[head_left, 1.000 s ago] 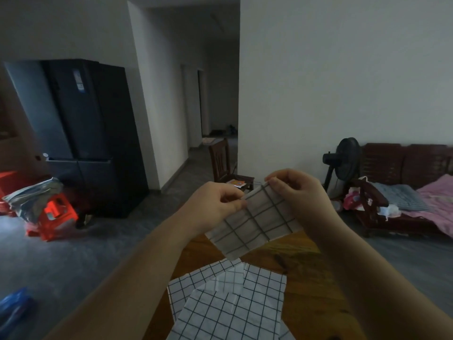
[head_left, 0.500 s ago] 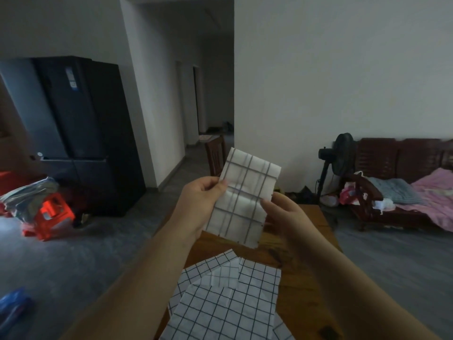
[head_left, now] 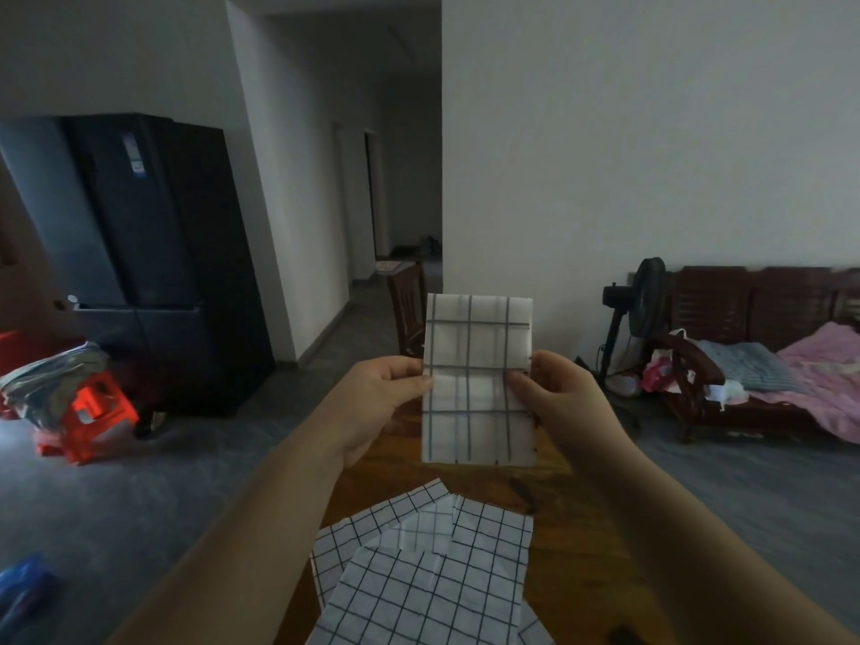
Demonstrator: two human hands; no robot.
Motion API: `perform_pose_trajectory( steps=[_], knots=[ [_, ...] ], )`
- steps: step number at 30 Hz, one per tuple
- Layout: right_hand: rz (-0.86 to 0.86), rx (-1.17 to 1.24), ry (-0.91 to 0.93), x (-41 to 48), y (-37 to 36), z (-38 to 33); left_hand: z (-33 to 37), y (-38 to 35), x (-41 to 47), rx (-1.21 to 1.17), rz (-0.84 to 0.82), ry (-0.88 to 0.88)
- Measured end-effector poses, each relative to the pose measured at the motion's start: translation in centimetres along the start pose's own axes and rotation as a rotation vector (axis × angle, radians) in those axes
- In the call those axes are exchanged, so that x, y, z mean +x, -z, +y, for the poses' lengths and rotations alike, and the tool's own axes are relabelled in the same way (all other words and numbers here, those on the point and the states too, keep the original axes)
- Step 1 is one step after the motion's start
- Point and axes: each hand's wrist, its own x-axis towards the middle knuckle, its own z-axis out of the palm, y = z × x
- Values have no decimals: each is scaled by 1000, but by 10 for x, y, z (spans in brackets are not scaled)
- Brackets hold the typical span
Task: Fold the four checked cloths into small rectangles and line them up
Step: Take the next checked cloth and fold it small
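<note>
Folded checked cloth (head_left: 477, 379), a tall narrow rectangle with dark grid lines on white, is held upright in the air above the far part of the wooden table (head_left: 581, 528), its flat face turned toward the camera. The left grip (head_left: 381, 402) pinches the cloth's left edge about halfway up, thumb on the near face and fingers curled behind. The right grip (head_left: 565, 402) pinches the right edge at the same height, thumb pressed on the near face. Both forearms reach in from the near corners of the view.

Below the held piece, at the near side of the table, the unfolded checked cloths (head_left: 433, 574) lie flat in an overlapping heap with corners pointing different ways. How many are in the heap cannot be told for sure.

Beyond the table stands a dark wooden chair (head_left: 409, 309), partly hidden by the held cloth. At far left is a black fridge (head_left: 139, 253), with a red plastic stool (head_left: 95, 407) on the floor in front of it. At right a black standing fan (head_left: 644, 300) stands beside a dark wooden sofa (head_left: 744, 309), which carries a pink blanket (head_left: 828, 365).
</note>
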Motion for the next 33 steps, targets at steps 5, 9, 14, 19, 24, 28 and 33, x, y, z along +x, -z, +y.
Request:
perform_pose_trajectory(
  steps=[5,9,14,19,24,28,33],
  knots=[
    [-136,53,39,-2,11,-8,1,3,4,-174,29,28],
    [-175,167,-6,0,18,-8,5,8,4,-169,-11,31],
    [-196,38,53,2,22,-3,10,10,1,-60,7,3],
    [-217,-107,56,4,23,-2,12,7,1,43,68,-83],
    [-169,-288,124,6,10,-8,6,7,9,319,115,-195],
    [-187,-526,177,8,-12,-18,6,2,10,463,58,-252],
    [-157,-646,209,11,-18,-16,6,-1,10,457,14,-304]
  ],
)
